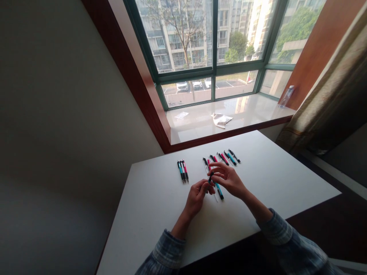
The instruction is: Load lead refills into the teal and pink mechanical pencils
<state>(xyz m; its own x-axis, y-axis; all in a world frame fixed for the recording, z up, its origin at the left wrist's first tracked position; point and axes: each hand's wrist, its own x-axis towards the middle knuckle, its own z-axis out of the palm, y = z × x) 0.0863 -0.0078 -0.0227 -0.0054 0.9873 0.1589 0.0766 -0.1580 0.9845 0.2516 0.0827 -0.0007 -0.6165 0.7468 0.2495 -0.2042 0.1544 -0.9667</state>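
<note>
My left hand (pixel 197 194) is closed in a pinch around a small black pen part (pixel 211 177), held just above the white table. My right hand (pixel 229 180) meets it from the other side, thumb and fingers closed on the same part's upper end. Below the hands lie a teal pen barrel (pixel 219 192) with a black end and a thin refill (pixel 215 197). Beyond my right hand are several pens in pieces, including a pink barrel (pixel 224 159) and a teal barrel (pixel 232 159). Left of the hands, assembled pens (pixel 182 170) lie side by side.
The white table (pixel 151 206) stands against a window sill (pixel 195 131). On the sill are a crumpled white wrapper (pixel 221 120), a small clear packet (pixel 181 115) and a clear bottle (pixel 286 97). A curtain (pixel 318 88) hangs at the right.
</note>
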